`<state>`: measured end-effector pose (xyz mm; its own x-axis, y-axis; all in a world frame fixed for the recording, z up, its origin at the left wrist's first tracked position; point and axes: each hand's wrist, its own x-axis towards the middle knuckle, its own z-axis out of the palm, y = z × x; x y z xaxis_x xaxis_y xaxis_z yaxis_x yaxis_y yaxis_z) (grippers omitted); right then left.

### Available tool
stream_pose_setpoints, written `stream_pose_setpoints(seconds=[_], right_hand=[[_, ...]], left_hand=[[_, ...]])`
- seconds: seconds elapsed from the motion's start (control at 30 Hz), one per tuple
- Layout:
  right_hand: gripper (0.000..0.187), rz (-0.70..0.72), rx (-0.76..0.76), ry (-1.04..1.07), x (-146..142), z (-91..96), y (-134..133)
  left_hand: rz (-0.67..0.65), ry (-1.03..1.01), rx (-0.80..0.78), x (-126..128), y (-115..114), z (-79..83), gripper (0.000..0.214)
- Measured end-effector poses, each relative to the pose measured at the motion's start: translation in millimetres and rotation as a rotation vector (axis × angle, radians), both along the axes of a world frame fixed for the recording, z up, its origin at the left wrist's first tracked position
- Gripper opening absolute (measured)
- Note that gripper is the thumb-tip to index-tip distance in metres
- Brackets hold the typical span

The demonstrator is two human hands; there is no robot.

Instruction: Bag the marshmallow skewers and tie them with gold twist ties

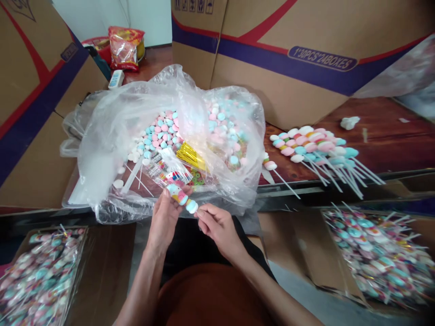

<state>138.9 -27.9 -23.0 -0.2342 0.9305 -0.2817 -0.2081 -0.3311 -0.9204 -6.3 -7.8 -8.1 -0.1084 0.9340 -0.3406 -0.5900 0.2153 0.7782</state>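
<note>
Candy skewer (182, 198): our left fingers (165, 194) hold it, our right fingers (209, 213) pinch its end; over-squeezing could dent it

From my remote feed I read "1*30PCS*24BOXES" in an oval label (322, 59) on the big carton (258, 79), ahead and right of the right hand (220, 228). Far ahead of that hand, slightly left, handling signs (192, 5) line the same carton. Left of the left hand (165, 219), I can't decipher the side carton's (37, 90) tag (69, 52).
</note>
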Motion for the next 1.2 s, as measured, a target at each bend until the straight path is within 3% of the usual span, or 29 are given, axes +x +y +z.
stream_pose_setpoints(seconds=[0.17,0.37,0.53,0.7,0.83,1.03,1.2], right_hand=[[0.027,0.08,0.151,-0.206,9.0,6.1,5.1],[0.025,0.096,0.535,-0.58,23.2,10.2,11.2],[0.022,0.043,0.881,-0.808,23.4,1.4,12.6],[0.026,-0.056,1.028,-0.938,7.3,-11.2,4.7],[0.025,-0.028,0.886,-0.796,1.4,-10.6,1.1],[0.025,0.121,0.349,-0.451,11.4,6.9,11.4],[0.027,0.187,0.186,-0.28,14.6,13.8,16.8]], left_hand=[[0.025,0.011,0.03,-8.0,9.7,3.5,0.035],[0.05,0.094,-0.018,-3.8,8.4,-1.1,0.039],[0.056,0.129,-0.05,-1.3,5.8,0.7,0.044],[0.064,0.107,-0.052,3.8,2.5,-1.0,0.044],[0.059,0.063,-0.064,4.3,0.4,-4.2,0.045],[0.05,0.007,-0.033,-0.9,-1.2,-2.4,0.043],[0.128,0.034,-0.004,-0.1,1.3,0.8,0.035]])
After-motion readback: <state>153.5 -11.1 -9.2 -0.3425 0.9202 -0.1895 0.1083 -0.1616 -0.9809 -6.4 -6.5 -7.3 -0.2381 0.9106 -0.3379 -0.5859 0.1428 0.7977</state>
